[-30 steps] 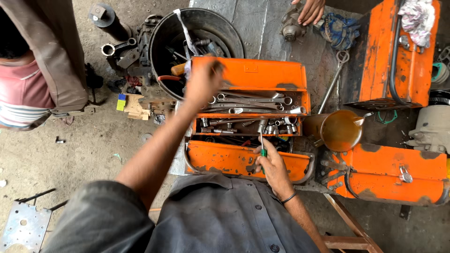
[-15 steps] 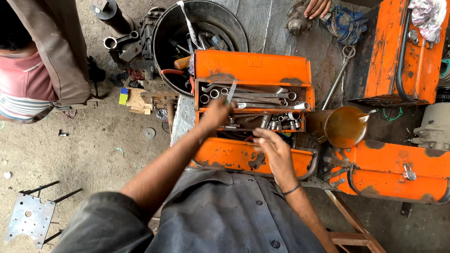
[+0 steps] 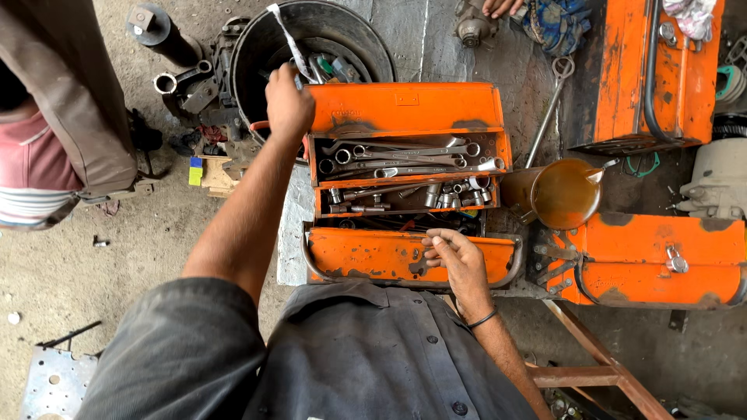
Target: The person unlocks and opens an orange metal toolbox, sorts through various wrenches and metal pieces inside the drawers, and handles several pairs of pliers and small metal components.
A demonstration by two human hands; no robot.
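Left hand [image 3: 289, 101] is up at the rim of the round black tub [image 3: 264, 47], fingers curled like it's gripping something, can't tell what. Right hand [image 3: 459, 260] rests loosely curled on the near lid of the open orange toolbox [image 3: 405, 109], holding nothing. Wrenches and sockets [image 3: 405, 167] sit in the trays between both hands.
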